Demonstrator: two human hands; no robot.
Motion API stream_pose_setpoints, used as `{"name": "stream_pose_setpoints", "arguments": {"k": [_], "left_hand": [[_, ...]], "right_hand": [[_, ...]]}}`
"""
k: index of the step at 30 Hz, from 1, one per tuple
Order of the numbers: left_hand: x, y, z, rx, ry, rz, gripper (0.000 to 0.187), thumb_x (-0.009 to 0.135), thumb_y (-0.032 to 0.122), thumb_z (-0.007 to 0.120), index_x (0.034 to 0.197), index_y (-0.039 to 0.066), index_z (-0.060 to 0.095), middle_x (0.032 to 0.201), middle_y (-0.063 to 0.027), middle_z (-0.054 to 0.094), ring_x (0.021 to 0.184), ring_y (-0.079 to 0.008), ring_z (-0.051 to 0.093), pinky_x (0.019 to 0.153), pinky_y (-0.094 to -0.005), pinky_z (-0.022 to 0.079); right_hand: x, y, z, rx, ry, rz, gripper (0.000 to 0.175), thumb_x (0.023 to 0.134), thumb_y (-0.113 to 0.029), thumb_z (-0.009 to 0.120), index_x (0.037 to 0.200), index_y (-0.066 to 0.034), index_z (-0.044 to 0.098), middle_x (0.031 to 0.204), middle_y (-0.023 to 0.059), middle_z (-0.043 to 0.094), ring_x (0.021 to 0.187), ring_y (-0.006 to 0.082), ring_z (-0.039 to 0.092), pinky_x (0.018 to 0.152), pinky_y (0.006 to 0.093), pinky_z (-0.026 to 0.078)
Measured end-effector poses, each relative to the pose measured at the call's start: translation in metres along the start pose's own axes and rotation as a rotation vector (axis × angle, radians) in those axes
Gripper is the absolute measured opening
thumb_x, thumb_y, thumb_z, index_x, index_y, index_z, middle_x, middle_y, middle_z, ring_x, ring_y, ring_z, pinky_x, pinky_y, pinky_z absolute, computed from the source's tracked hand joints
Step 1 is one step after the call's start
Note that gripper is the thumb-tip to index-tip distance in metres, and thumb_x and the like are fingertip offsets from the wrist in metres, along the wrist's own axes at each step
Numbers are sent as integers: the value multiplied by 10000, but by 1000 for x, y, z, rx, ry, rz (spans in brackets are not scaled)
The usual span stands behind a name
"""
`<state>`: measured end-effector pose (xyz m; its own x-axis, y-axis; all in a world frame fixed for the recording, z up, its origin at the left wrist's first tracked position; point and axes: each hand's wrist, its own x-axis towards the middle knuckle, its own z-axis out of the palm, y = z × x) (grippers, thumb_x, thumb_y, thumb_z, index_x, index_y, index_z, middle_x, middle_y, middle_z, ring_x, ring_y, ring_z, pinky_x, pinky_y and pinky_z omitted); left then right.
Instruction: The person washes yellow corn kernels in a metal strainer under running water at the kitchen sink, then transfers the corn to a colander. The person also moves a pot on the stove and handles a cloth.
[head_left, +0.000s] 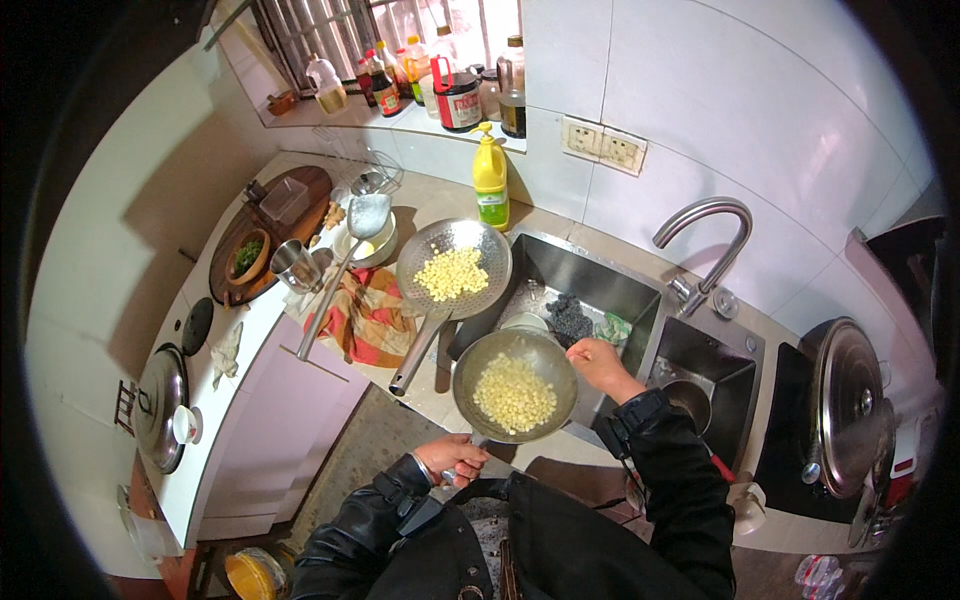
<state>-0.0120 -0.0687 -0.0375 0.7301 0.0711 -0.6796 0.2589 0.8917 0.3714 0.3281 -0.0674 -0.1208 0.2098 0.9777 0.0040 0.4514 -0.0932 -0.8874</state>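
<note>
My left hand (454, 459) is closed around the handle of a round metal pan (571, 397), which I hold in front of me over the sink's front edge. Wet, pale yellow corn kernels (516, 394) lie in it. At the pan's right rim is my right hand (606, 369), fingers curled; whether they grip the rim is unclear. Just beyond, a perforated metal strainer (491, 259) rests at the sink's left edge, its handle pointing toward me. More corn kernels (451, 274) sit in it.
The double sink (645, 315) holds a dark scrubber (568, 319) below the curved faucet (712, 255). Left are a checked cloth (367, 319), a bowl (382, 244) with a ladle (326, 311) across it, and a steel cup (295, 266). A yellow pump bottle (490, 176) stands behind.
</note>
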Motion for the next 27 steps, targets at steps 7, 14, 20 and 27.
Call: {"name": "stream_pose_setpoints", "arguments": {"k": [7, 14, 20, 27], "left_hand": [[0, 4, 1, 4, 6, 2, 194, 879, 90, 596, 780, 66, 431, 616, 54, 378, 470, -39, 365, 402, -222, 269], [-3, 8, 7, 14, -39, -9, 148, 890, 126, 572, 800, 98, 459, 641, 94, 361, 479, 2, 345, 404, -186, 240], [-1, 11, 6, 10, -88, -24, 183, 897, 124, 560, 754, 104, 447, 626, 90, 376, 471, 6, 345, 404, -191, 233], [2, 15, 3, 1, -57, -75, 248, 909, 138, 534, 693, 105, 416, 561, 62, 367, 466, -38, 335, 428, -220, 272]], "right_hand": [[0, -2, -1, -28, -28, 48, 108, 802, -94, 604, 856, -24, 668, 752, 109, 665, 688, 188, 638, 632, 323, 497], [0, -4, 0, -43, -26, 15, 120, 796, -102, 606, 852, -20, 672, 757, 120, 668, 698, 208, 645, 640, 329, 500], [-3, -8, -4, -57, -30, 25, 130, 789, -107, 606, 851, -15, 673, 770, 129, 673, 710, 224, 651, 651, 335, 505], [-4, -6, -5, -42, -43, 50, 131, 784, -103, 600, 841, -14, 675, 771, 132, 673, 714, 224, 654, 655, 335, 506]]}}
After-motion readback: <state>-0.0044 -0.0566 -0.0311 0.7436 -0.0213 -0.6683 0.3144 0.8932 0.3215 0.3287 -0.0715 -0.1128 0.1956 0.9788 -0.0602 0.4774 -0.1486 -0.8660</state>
